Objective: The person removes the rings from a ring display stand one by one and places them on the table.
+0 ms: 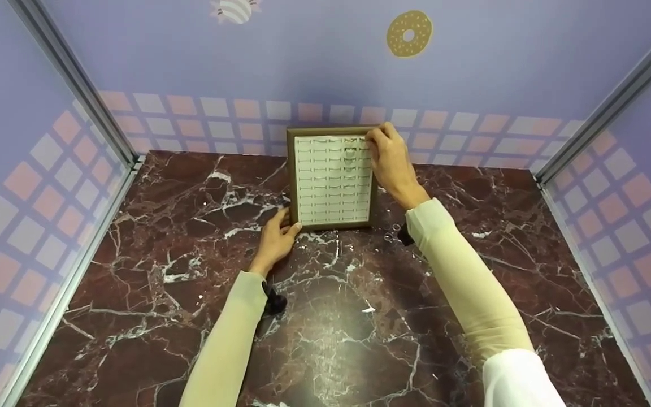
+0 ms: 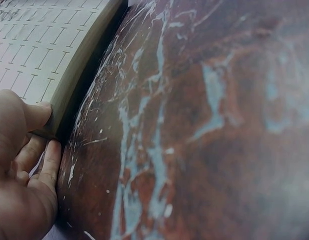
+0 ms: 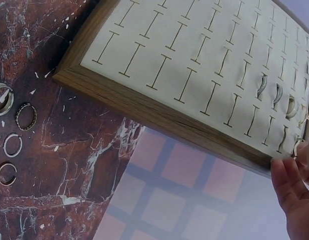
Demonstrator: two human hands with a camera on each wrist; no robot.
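Observation:
A wood-framed ring display board [image 1: 334, 192] stands propped near the back wall, its pale pad cut with rows of slots. My left hand [image 1: 276, 237] grips the lower left corner, thumb [image 2: 39, 115] on the front and fingers beneath. At the upper right corner, my right hand [image 1: 390, 161] pinches a ring [image 3: 297, 146] at the end slot, its fingertips also against the frame. In the neighbouring column sit several rings, including a silver one [image 3: 278, 93] and a wider band [image 3: 291, 107]. The right thumb is partly hidden in the right wrist view.
Several loose rings lie on the dark red marbled tabletop [image 1: 150, 316], right of the board; one is a beaded ring [image 3: 25, 117], another a thin silver ring [image 3: 12, 145]. A lilac wall [image 1: 325, 68] with pink and white squares rises close behind, with side panels left and right.

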